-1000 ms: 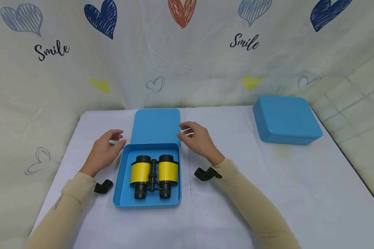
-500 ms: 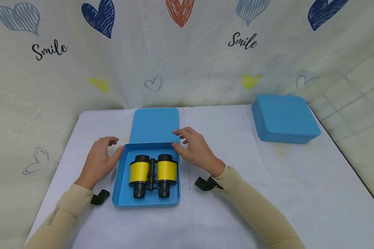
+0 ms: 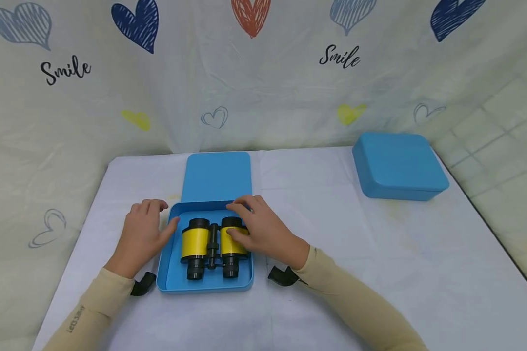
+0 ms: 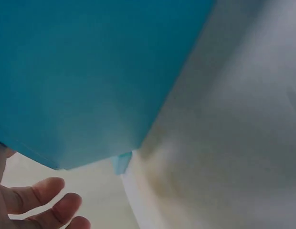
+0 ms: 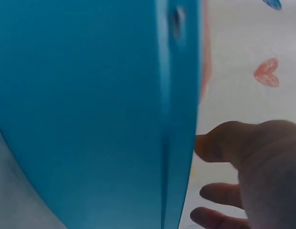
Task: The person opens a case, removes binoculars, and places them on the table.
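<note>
Yellow and black binoculars (image 3: 195, 243) lie in the open blue case (image 3: 171, 275), whose lid (image 3: 217, 178) is folded back flat behind it. My right hand (image 3: 270, 231) reaches over the case's right side. Its thumb and bent fingers hover around the right barrel; whether they touch it I cannot tell. At the case's left edge is my left hand (image 3: 142, 236), fingers loosely bent, thumb over the rim. The left wrist view has the case's outer wall (image 4: 90, 86) filling the upper left, with loose fingers (image 4: 50, 191) below. In the right wrist view the case's wall (image 5: 90, 119) hides the binoculars.
A second blue case (image 3: 399, 168), closed, stands at the back right of the white-covered table (image 3: 355, 243). Behind hangs a pale curtain (image 3: 281, 87) printed with hearts. Black straps with the wrist cameras (image 3: 283, 276) stick out under both sleeves.
My right hand has moved left and toward me, from beside the lid to over the right barrel. My left hand has shifted slightly nearer, its thumb coming over the rim. The binoculars have stayed put.
</note>
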Tool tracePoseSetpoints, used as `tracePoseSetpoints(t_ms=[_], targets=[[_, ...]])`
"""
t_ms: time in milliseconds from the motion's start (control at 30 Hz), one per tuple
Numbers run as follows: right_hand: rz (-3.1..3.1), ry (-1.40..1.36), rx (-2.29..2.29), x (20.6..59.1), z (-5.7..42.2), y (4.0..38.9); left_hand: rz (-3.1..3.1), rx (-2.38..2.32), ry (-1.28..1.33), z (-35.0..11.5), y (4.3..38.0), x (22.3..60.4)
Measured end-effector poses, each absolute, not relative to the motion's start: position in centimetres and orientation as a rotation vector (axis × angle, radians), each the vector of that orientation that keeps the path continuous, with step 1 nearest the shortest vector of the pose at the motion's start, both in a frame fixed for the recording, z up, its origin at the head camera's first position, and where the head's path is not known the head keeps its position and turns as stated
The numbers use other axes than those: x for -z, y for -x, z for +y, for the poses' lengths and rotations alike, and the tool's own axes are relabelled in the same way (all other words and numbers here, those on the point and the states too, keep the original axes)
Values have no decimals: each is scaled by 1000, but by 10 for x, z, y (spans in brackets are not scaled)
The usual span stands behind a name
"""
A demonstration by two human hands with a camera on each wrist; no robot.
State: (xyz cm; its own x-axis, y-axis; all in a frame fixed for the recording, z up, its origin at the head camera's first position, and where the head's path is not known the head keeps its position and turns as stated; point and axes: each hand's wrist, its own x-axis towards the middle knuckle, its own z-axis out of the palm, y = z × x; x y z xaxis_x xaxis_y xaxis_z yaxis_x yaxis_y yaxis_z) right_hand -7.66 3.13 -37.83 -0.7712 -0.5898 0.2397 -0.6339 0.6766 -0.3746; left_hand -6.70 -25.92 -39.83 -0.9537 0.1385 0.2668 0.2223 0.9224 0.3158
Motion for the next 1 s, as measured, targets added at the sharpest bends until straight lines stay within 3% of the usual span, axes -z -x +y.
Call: tracePoseSetpoints(t_ms=[467, 1000], targets=[[-2663, -1262, -490, 393, 19, 66, -2810, 391, 301, -251, 66, 404], [-2575, -1276, -255, 397, 2, 63, -2826, 264, 453, -257, 67, 406]])
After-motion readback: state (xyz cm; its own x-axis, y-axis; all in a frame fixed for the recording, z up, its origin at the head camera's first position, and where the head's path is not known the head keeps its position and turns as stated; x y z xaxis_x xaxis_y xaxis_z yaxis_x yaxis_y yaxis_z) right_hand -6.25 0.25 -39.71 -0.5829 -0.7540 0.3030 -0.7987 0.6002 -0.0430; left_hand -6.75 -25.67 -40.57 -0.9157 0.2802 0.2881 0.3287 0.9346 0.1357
